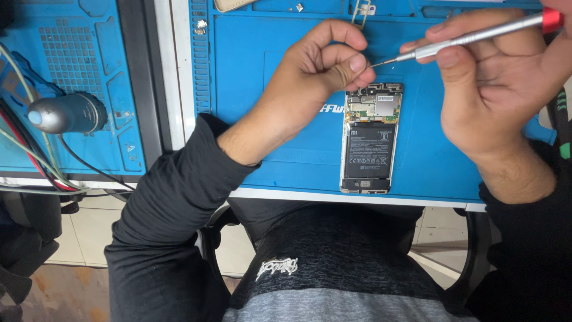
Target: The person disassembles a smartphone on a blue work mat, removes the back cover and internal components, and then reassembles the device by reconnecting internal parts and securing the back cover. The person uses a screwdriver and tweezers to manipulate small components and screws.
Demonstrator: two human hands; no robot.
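An opened phone (369, 138) lies face down on the blue work mat (268, 89), its black battery and green circuit board showing. My right hand (494, 89) holds a silver screwdriver (471, 37) with a red cap, its thin tip pointing left. My left hand (325, 59) hovers just above the phone's top edge, thumb and forefinger pinched at the screwdriver's tip. Whether a small screw sits between those fingers is too small to tell.
A second blue mat (77, 59) lies at the left, with a grey rounded tool (65, 113) and several cables on it. Small metal parts (361, 12) rest in the mat's far trays. The table's near edge runs above my lap.
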